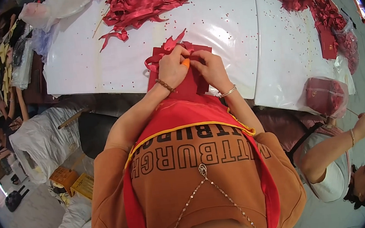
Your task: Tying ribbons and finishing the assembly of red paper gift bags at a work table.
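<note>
Where L grip (173,71) flanks R grip (214,69), red pkg (184,87) lies underneath.

White-covered table (71,50) – red ribbon heaps (138,6), scattered red specks (226,15), a red bag (188,82) at its edge

large dark-outlined capital letters (196,156) are running in two rows across the brown shirt (205,197), facing upside down, while the red apron (182,110) is covering part of the upper row. a small pale mark is showing on a red bag (327,39) at the table's right, too small to read; dark print is standing on a yellow box (83,187), likewise unreadable.
</note>
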Action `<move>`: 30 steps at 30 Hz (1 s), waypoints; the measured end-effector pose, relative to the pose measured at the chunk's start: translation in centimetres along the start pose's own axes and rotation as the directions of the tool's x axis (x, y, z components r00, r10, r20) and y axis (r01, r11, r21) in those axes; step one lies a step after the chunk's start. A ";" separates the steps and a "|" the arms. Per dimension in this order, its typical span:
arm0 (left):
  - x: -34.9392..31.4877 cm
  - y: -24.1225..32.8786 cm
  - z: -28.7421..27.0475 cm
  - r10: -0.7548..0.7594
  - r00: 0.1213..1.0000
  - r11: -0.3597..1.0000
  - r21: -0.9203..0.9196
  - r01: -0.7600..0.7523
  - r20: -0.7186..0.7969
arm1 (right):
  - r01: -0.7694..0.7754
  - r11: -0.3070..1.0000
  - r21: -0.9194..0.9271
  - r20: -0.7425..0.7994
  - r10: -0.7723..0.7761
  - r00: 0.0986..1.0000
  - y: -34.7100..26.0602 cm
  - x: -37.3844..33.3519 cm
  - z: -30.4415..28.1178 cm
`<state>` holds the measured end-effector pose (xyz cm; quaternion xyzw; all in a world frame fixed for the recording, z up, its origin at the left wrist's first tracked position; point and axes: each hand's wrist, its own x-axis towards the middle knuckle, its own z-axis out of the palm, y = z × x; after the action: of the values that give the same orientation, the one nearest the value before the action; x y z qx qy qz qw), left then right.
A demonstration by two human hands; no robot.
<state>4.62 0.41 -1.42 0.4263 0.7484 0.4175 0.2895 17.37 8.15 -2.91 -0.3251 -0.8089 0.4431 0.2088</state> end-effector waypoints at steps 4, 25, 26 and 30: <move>-0.2 -0.2 0.6 0.093 0.995 0.992 0.087 -0.090 -0.037 | -0.026 0.997 0.079 0.021 0.024 0.999 -0.6 0.1 -0.4; 1.4 0.0 -3.9 0.324 0.910 0.801 0.438 -0.409 0.258 | 0.129 0.991 0.025 0.143 -0.131 0.981 -1.1 0.7 -0.9; 1.6 0.0 -4.3 0.325 0.910 0.801 0.437 -0.410 0.258 | 0.146 0.989 0.009 0.166 -0.146 0.975 -1.3 0.7 -1.0; 4.0 2.3 -6.6 0.077 0.873 0.870 0.395 -0.295 0.482 | 0.159 0.987 -0.018 0.220 -0.151 0.964 -2.4 1.0 -1.4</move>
<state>-1.56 2.09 3.49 0.6393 0.6911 0.1459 0.3039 16.74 8.77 -0.10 -0.2141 -0.8575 0.4441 0.1472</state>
